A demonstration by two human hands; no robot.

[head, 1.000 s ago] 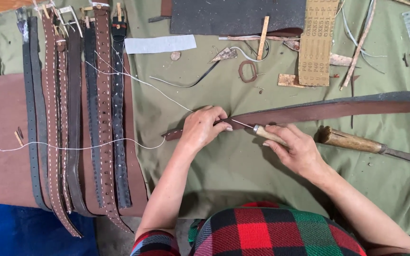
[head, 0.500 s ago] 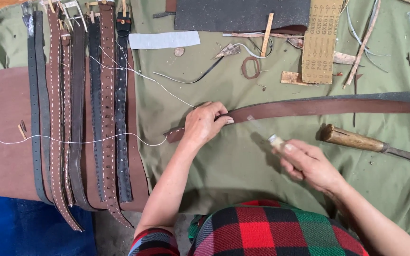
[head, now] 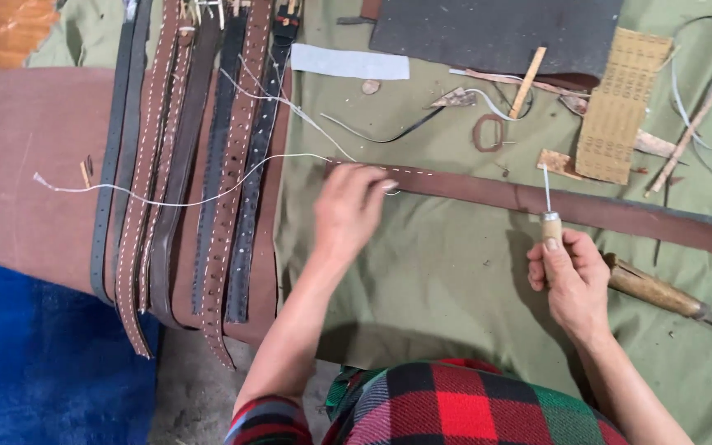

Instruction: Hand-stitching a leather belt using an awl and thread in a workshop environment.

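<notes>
A long brown leather strap (head: 587,208) lies across the green cloth (head: 438,280), with white stitches along its left end. My left hand (head: 349,208) rests on that stitched end, fingers pressing near the white thread (head: 208,194) that trails left over the other belts. My right hand (head: 569,276) holds an awl (head: 549,221) with a pale wooden handle upright, its thin metal point up and just over the strap's lower edge.
Several finished stitched belts (head: 199,156) lie side by side on a brown leather sheet (head: 39,165) at the left. A wooden-handled tool (head: 661,292) lies at the right. A dark leather piece (head: 496,33), a perforated tan strip (head: 620,103), a ring (head: 488,132) and scraps sit at the back.
My right hand has drawn away to the right with the awl, now held upright. My left hand has stayed on the strap's stitched end. The view has shifted closer.
</notes>
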